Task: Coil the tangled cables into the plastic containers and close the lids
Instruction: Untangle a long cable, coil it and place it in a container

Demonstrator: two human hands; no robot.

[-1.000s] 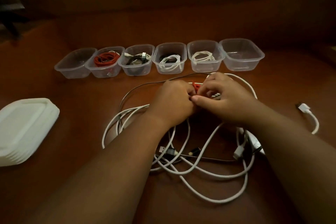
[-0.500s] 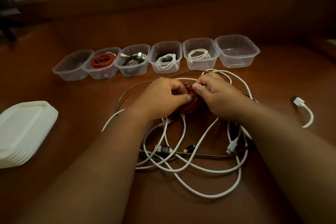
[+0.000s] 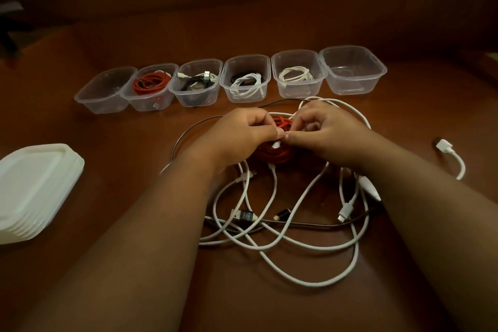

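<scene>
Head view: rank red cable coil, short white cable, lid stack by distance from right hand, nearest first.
From the right hand:
1. Red cable coil, under the fingers, pinched by both hands.
2. Short white cable, off to the right.
3. Lid stack, far left edge.

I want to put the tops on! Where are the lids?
The stack of white lids sits at the left edge of the head view on the brown table, left of the left forearm and nearer than the row of containers.
</scene>
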